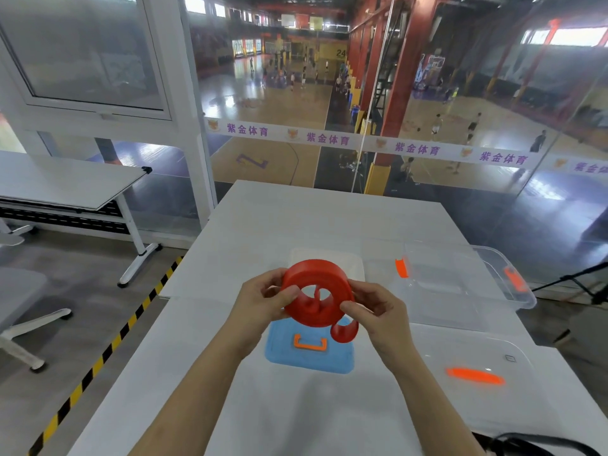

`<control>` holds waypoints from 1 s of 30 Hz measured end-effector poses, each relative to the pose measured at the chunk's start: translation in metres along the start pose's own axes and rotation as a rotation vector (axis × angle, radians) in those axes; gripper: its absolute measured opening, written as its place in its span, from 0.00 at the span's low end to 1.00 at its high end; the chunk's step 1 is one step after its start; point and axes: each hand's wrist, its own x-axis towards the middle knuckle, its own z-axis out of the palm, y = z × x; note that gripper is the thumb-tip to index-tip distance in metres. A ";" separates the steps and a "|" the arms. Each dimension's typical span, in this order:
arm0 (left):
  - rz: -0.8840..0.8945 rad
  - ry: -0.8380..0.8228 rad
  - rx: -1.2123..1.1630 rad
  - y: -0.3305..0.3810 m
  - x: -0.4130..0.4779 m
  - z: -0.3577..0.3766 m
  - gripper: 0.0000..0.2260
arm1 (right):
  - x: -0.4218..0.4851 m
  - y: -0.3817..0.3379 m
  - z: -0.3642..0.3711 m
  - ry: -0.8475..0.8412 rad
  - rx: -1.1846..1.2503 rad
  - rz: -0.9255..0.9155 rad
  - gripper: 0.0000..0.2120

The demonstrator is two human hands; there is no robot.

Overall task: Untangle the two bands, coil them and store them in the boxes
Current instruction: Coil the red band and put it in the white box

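Both hands, left hand [268, 299] and right hand [378, 311], are gripping the coiled red rubber band [316, 291] above the white worktop [230, 373].

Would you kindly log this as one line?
left hand, right hand grip coiled red elastic band | tail loose | clear plastic box open

紫金体育 repeated on glass strip [329, 138], 24 on far wall [341, 53]

It is bright here, with soft light from above. My left hand [263, 299] and right hand [378, 312] cast only a faint grey shadow on the white surface [296, 416]. The glass wall [493, 199] shows pale shine. Lines bend near the edges. The red band [316, 274] and orange handle [475, 376] look fuzzy.
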 end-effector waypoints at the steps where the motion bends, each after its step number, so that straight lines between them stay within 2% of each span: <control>1: -0.025 -0.009 -0.019 -0.003 -0.001 0.000 0.10 | -0.001 0.001 0.003 0.002 0.008 0.004 0.16; 4: -0.131 -0.098 -0.059 -0.012 -0.003 -0.008 0.11 | -0.001 0.001 0.007 0.019 -0.013 0.008 0.15; 6: -0.180 -0.197 0.027 -0.014 -0.002 -0.020 0.12 | -0.001 0.000 0.009 0.007 -0.050 0.002 0.15; 8: -0.174 -0.260 0.164 -0.014 0.001 -0.033 0.13 | -0.001 -0.001 0.011 -0.010 -0.086 0.008 0.15; 12: -0.113 -0.260 0.228 -0.007 0.008 -0.043 0.25 | -0.002 -0.006 0.024 -0.086 -0.195 0.004 0.15; 17: -0.043 -0.315 0.388 -0.004 0.012 -0.045 0.15 | -0.010 -0.007 0.042 -0.135 -0.263 0.022 0.15; 21: 0.001 -0.307 0.442 -0.013 0.006 -0.050 0.14 | -0.015 -0.005 0.049 -0.130 -0.258 0.063 0.15; 26: -0.035 -0.251 0.211 -0.024 0.004 -0.055 0.11 | -0.017 -0.007 0.043 -0.115 -0.279 0.138 0.19; 30: -0.105 -0.276 0.091 -0.031 0.005 -0.054 0.10 | -0.018 -0.001 0.040 -0.073 -0.242 0.156 0.19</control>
